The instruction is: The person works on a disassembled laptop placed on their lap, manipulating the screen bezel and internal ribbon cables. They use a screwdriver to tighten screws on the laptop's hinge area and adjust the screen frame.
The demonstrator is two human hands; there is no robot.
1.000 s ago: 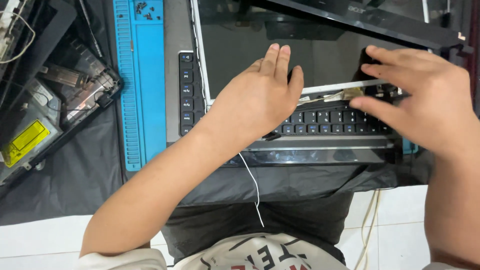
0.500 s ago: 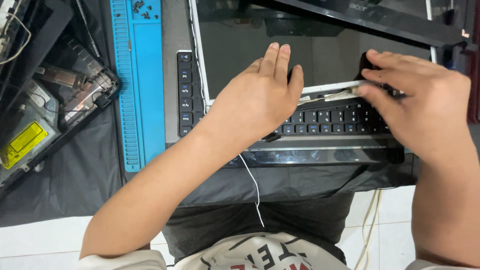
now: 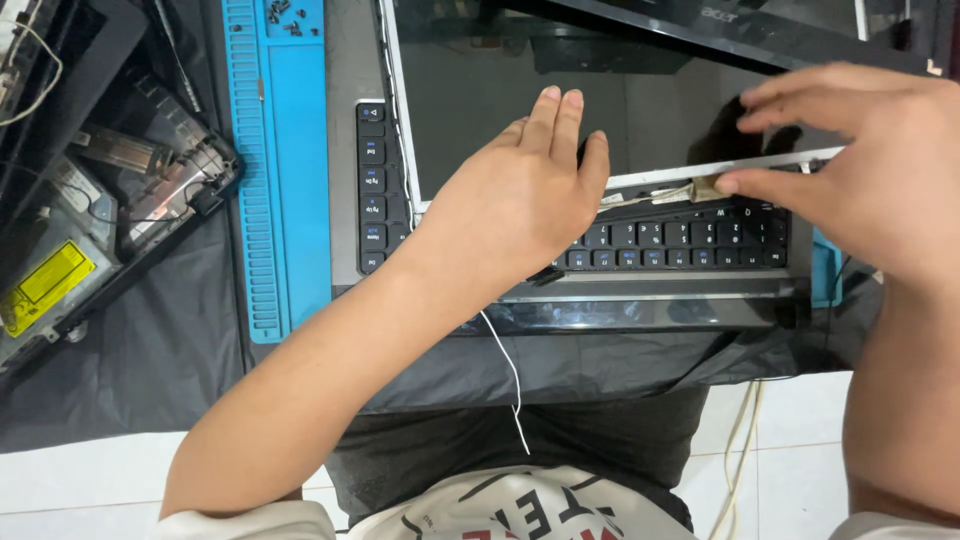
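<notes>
Head view: my left hand point(image 3: 515, 205) lies flat and unclenched, hiding part of the laptop keyboard point(image 3: 690, 240); my right hand point(image 3: 860, 170) pinches the ribbon cable point(image 3: 700, 188) at the screen panel point(image 3: 620, 110) near edge.

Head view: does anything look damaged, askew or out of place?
Yes. The screen panel lies loose over the keyboard, out of its bezel. At left, an opened laptop chassis shows bare internals; loose screws sit on the blue mat.
</notes>
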